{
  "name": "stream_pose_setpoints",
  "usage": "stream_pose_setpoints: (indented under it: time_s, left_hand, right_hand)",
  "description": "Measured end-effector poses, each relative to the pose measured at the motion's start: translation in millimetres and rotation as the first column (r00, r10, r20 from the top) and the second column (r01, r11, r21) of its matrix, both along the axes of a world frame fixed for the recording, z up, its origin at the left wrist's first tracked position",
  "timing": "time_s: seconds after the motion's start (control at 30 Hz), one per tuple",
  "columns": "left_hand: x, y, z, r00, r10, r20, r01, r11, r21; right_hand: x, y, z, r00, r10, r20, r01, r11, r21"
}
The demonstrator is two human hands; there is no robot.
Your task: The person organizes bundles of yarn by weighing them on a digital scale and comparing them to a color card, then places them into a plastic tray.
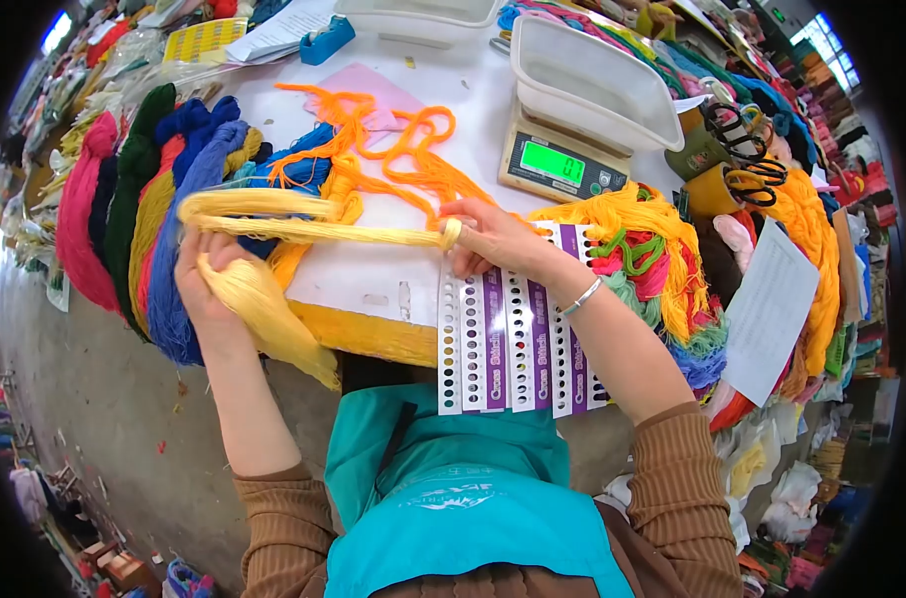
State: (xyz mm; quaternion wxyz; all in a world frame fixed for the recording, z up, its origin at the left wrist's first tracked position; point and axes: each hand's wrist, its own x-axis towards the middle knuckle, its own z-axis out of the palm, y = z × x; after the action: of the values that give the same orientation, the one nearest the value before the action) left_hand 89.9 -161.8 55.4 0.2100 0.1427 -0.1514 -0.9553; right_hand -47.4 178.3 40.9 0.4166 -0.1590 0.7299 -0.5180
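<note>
A skein of pale yellow thread [273, 317] hangs over my left hand [206, 267], its loose end drooping past the table's front edge. From there a strand bundle stretches level to my right hand [488, 239], whose fingers are closed on the far end of it. My left fingers are wrapped into the skein and partly hidden by it. Beneath the stretched bundle lies loose orange thread [413, 140]. Several purple-and-white cards marked Cross Stitch [517, 344], with rows of holes, hang over the table edge below my right hand.
A digital scale [547, 164] reading 0.7 carries a clear plastic tub [597, 85]. Coloured thread hanks [124, 189] are heaped at left, with more yellow-orange thread [662, 239] at right. A printed sheet [769, 314] and a blue tape dispenser [327, 40] lie around the table.
</note>
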Motion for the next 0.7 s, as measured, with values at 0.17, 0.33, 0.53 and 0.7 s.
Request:
stream_pose_setpoints:
  time_s: [0.17, 0.33, 0.53, 0.7]
  left_hand:
    - [-10, 31, 5, 0.936, 0.011, 0.352, 0.083, 0.964, -0.251]
    - [-14, 96, -7, 0.918, 0.11, 0.381, 0.151, 0.791, -0.593]
    - [-26, 115, -62, 0.955, 0.073, 0.287, 0.296, -0.166, -0.941]
    - [-26, 119, -64, 0.965, 0.039, 0.259, 0.258, -0.314, -0.914]
  right_hand:
    - [8, -2, -13, 0.971, 0.022, -0.239, -0.003, 0.997, 0.078]
    - [23, -1, -12, 0.672, -0.022, -0.74, 0.068, 0.997, 0.033]
    - [20, -8, -24, 0.488, 0.211, -0.847, 0.025, 0.967, 0.255]
    - [13, -13, -26, 0.524, 0.226, -0.821, 0.011, 0.962, 0.271]
